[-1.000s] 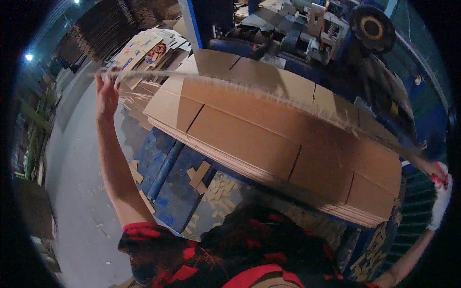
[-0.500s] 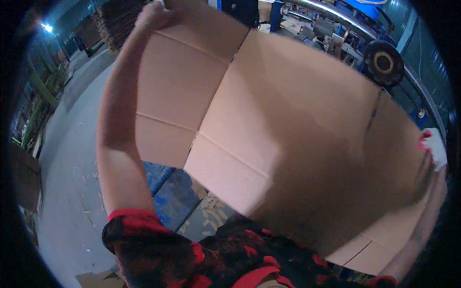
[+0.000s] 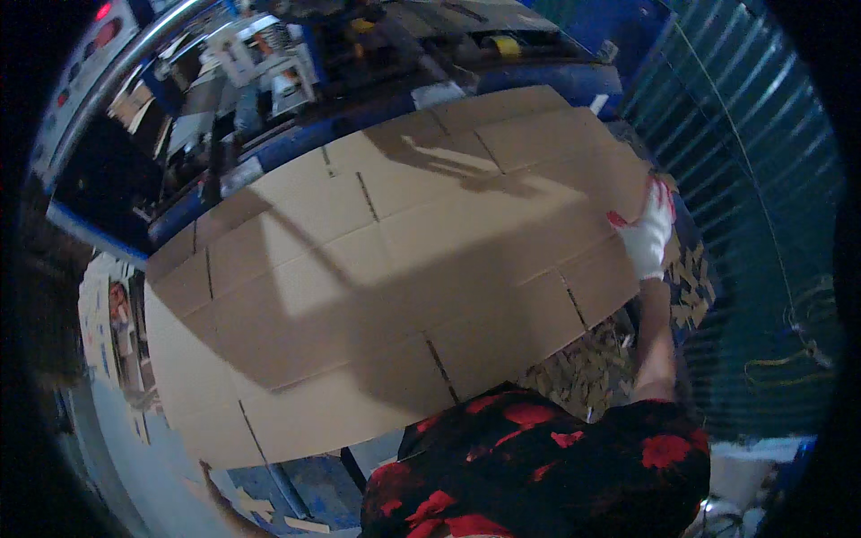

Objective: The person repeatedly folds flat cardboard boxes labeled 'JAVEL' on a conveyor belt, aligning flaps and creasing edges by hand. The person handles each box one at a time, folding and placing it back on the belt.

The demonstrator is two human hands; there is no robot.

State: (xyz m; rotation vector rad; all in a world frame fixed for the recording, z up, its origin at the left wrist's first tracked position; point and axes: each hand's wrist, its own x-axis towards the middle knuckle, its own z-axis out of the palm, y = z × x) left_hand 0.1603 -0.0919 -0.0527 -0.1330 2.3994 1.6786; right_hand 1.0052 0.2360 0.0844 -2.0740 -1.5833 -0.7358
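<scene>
A large creased cardboard sheet (image 3: 395, 269) with dark slots lies broadside in front of me, its far edge against a blue machine frame. Near the sheet's right end is my right hand (image 3: 647, 235), in a white glove with red fingertips. Its thumb stands apart and the fingers stretch forward along the cardboard. At the sheet's near left corner, my bare left hand (image 3: 208, 475) pinches the edge. Most of its fingers are hidden by the sheet.
Beyond the sheet stands a machine (image 3: 269, 76) with metal rollers and blue beams. Cardboard scraps (image 3: 587, 372) lie beneath and to the right. A green corrugated wall (image 3: 762, 179) rises on the right, with a cable hanging down it. Stacked cardboard (image 3: 112, 314) is at the left.
My view has swung to the right. The sheet, held up and tilted between both hands, is now lowered flatter against the machine. My left hand has come down and nearer; the right thumb and fingers have spread.
</scene>
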